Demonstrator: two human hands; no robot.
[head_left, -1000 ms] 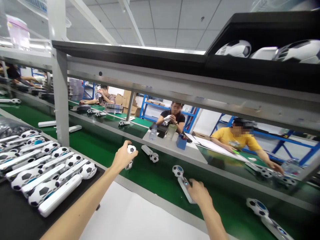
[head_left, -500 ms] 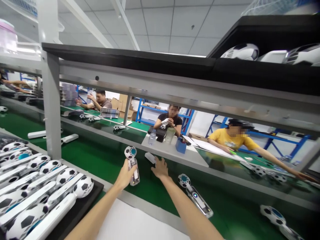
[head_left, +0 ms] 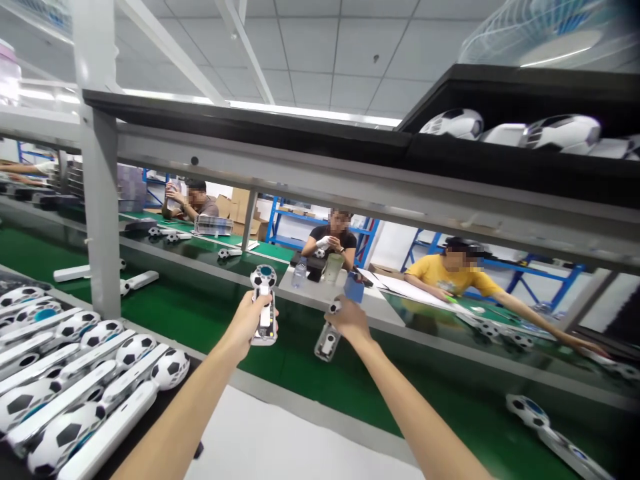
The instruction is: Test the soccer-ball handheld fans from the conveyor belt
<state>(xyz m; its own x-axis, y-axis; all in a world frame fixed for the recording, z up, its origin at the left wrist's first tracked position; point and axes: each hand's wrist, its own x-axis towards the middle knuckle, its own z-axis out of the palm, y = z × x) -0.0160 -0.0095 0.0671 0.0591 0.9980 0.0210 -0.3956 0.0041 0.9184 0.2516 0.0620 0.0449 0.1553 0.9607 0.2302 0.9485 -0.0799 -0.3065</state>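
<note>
My left hand [head_left: 251, 319] is closed around the handle of a football-patterned handheld fan [head_left: 263, 277], held upright above the green belt. Its round head has a teal centre, and the handle's face is open, showing inner parts. To the right, my right hand [head_left: 349, 319], slightly blurred, grips a second such fan [head_left: 327, 341] near its ball-shaped head. That fan's handle slants down to the left, also with inner parts showing. My fingers hide part of its head.
A tray of several finished-looking fans [head_left: 107, 400] lies at lower left beside a white sheet [head_left: 280, 440]. More fans lie on the green belt [head_left: 195, 327], one at right [head_left: 530, 410]. A grey post [head_left: 103, 213] and overhead shelf [head_left: 260, 150] frame the view. Co-workers sit opposite.
My right hand has moved right and up and now holds a fan. The fan that lay to its right on the belt is gone from there. The left hand's fan has risen slightly.
</note>
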